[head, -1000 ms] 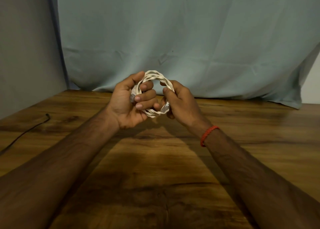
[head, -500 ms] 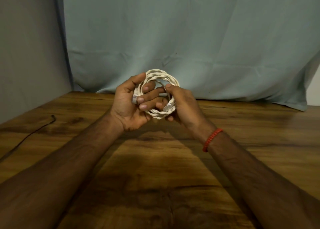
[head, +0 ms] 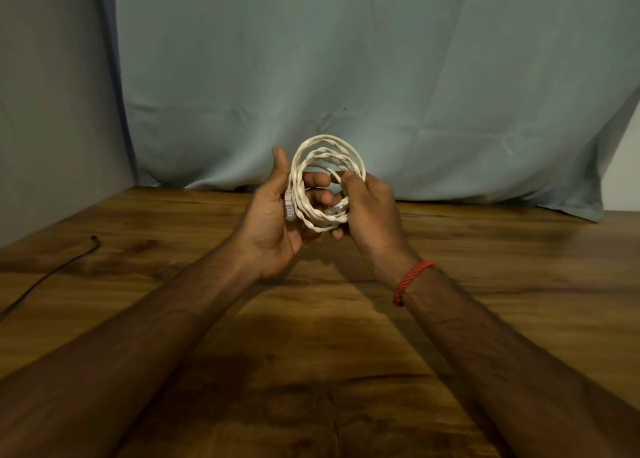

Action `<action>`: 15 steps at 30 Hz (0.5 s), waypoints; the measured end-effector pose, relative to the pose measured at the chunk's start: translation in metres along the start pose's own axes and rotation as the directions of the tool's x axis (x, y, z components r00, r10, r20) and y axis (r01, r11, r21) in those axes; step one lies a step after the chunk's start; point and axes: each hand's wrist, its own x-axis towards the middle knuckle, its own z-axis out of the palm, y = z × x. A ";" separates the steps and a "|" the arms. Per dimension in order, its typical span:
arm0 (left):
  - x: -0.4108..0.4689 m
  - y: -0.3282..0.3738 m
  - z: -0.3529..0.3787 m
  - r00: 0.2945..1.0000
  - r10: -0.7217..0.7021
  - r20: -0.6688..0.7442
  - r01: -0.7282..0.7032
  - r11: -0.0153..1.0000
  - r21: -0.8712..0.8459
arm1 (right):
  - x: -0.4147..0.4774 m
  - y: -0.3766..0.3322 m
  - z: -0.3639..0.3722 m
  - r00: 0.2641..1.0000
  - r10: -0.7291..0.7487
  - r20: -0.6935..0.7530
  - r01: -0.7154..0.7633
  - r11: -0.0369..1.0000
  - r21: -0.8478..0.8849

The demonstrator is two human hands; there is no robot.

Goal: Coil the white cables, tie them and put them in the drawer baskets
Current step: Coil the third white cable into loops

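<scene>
The left hand (head: 273, 222) curls its fingers through the round, twisted white cable coil (head: 327, 138) and the right hand (head: 374, 211) pinches its right side, above the grained wooden bench (head: 485, 284). The bench runs wide to its far edge, where a creased cloth (head: 346, 76) hangs.

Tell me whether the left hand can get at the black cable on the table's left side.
Probably yes, though not freely: only bare table lies between the left hand and the black cable, but its fingers are curled through the white cable coil.
</scene>
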 end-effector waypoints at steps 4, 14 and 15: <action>-0.006 -0.004 0.014 0.988 0.151 -0.014 -0.149 0.985 0.092 | 0.004 0.003 0.004 0.999 -0.016 -0.029 0.016 1.000 0.007; -0.002 0.004 0.010 0.975 0.103 -0.197 -0.126 0.986 -0.107 | 0.004 -0.002 0.005 0.982 0.091 0.164 -0.110 0.987 0.114; -0.001 0.006 0.009 0.974 0.108 -0.199 -0.134 0.983 -0.124 | 0.003 -0.006 0.005 0.977 0.094 0.192 -0.122 0.983 0.139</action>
